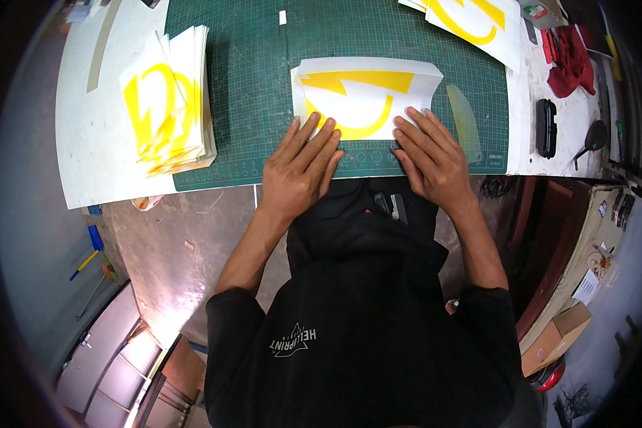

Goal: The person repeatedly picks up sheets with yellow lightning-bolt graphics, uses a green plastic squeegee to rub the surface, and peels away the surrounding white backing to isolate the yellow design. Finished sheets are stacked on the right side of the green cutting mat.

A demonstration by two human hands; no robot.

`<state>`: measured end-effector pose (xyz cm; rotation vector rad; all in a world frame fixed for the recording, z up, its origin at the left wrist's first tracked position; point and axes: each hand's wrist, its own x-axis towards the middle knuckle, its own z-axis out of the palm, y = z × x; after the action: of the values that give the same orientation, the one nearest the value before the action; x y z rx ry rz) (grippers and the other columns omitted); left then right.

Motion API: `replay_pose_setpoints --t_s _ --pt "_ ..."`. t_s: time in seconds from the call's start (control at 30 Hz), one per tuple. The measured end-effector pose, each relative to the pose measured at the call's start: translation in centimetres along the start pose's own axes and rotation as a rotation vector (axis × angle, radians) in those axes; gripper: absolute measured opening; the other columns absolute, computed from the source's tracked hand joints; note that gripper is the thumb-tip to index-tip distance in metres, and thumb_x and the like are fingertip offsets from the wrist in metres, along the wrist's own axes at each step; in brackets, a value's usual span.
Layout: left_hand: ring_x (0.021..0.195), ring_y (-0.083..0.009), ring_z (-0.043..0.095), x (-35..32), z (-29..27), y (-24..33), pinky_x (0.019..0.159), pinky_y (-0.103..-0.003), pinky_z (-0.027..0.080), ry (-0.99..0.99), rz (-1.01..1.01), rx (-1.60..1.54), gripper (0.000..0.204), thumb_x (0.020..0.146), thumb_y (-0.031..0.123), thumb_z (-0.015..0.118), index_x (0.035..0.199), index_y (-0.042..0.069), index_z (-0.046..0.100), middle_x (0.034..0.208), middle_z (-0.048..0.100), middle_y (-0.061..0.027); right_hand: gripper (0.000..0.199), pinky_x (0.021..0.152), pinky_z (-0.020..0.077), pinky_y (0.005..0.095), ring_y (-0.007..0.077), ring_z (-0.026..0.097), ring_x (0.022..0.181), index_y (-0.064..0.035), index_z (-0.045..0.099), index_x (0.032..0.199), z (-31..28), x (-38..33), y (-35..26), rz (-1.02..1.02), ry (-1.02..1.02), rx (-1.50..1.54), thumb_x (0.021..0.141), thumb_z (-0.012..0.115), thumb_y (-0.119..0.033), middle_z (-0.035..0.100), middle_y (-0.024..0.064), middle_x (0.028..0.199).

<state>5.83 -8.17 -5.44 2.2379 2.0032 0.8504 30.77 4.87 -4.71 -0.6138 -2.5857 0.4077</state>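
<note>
The person stands at the near edge of the green cutting mat (264,107), wearing a black top. Both hands lie flat on the near part of the mat. The left hand (299,167) has its fingers (314,139) stretched out straight and close together. They grip nothing; the tips press down on the near edge of a white sheet with yellow shapes (364,96). The right hand (428,157) is also flat, its fingers spread a little, with the tips on the near right corner of the same sheet. That sheet lies in the middle of the mat, and its right side curls up a bit.

Left of the mat, a thick stack of white and yellow sheets (167,100) sits half on the mat and half on the white worktop (93,143). Right of the mat lies a black case (546,127), and beyond it a red cloth (571,60). At the far right corner of the mat are more yellow sheets (478,21).
</note>
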Motion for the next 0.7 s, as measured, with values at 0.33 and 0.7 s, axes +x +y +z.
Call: replay_pose_setpoints --t_s 0.33,0.7 --pt "0.136 -0.0317 0.064 -0.17 0.04 -0.07 0.116 -0.053 0.048 -0.007 -0.024 -0.046 0.037 0.091 0.010 0.081 0.127 0.007 0.076 0.139 0.071 -0.0113 0.031 0.119 0.0471 0.0525 0.0305 0.061 0.138 -0.0031 0.077 0.120 0.18 0.02 0.01 0.004 0.015 0.001 0.089 0.081 -0.009 0.070 0.0100 0.140" --pt "0.129 -0.0315 0.067 0.56 -0.14 0.52 0.114 -0.051 0.050 0.027 -0.043 -0.015 0.030 0.090 0.013 0.081 0.119 0.005 0.078 0.130 0.074 -0.0113 0.030 0.120 0.0463 0.0529 0.0306 0.062 0.137 -0.0025 0.077 0.119 0.29 -0.04 -0.13 -0.005 0.032 -0.026 0.090 0.081 -0.008 0.071 0.0108 0.138"
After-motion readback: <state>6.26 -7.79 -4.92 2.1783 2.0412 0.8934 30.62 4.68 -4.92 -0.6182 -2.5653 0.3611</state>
